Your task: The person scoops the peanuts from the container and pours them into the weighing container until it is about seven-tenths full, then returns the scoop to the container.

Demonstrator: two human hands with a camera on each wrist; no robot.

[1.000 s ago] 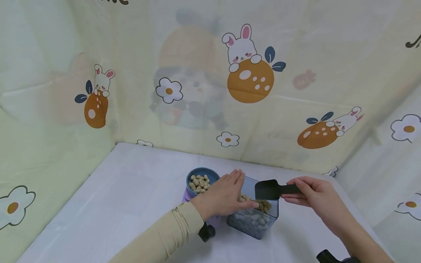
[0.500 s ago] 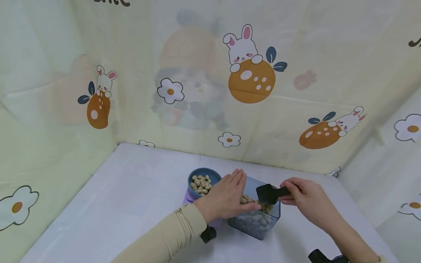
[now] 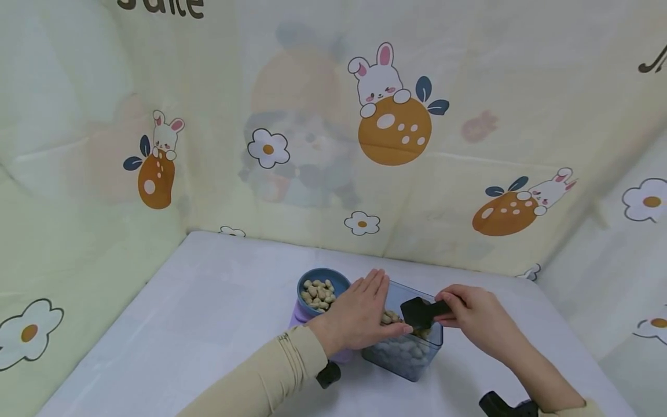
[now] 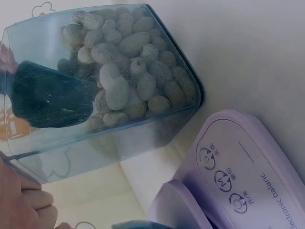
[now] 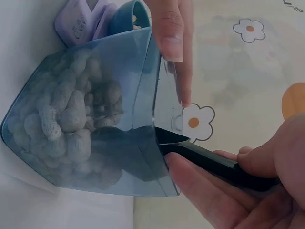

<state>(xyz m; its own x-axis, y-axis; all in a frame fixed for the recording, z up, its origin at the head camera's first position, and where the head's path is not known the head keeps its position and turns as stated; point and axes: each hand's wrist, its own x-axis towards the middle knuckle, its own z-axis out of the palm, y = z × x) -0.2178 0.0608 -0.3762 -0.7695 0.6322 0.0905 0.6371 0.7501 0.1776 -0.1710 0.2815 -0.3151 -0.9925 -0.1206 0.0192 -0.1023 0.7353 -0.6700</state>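
Sitting leftmost: blue bowl [image 3: 341, 284] on purple scale [image 3: 299, 315], holding peanuts [image 3: 318, 294]. Next: left hand [image 3: 356, 315], fingers straight, resting on rim of clear blue container [image 3: 397, 293]. Container on counter [image 3: 234, 301], many peanuts inside. Black scoop [image 3: 416, 313], blade inside container. Rightmost: right hand [image 3: 476, 315], pinching scoop handle. Work apparently partway: bowl portion in, container stock remaining.

Black scoop [image 3: 417, 313], blue bin [image 3: 400, 357], lilac scale [image 4: 238, 167], cream backdrop [image 3: 318, 208] (rabbit-and-flower print).
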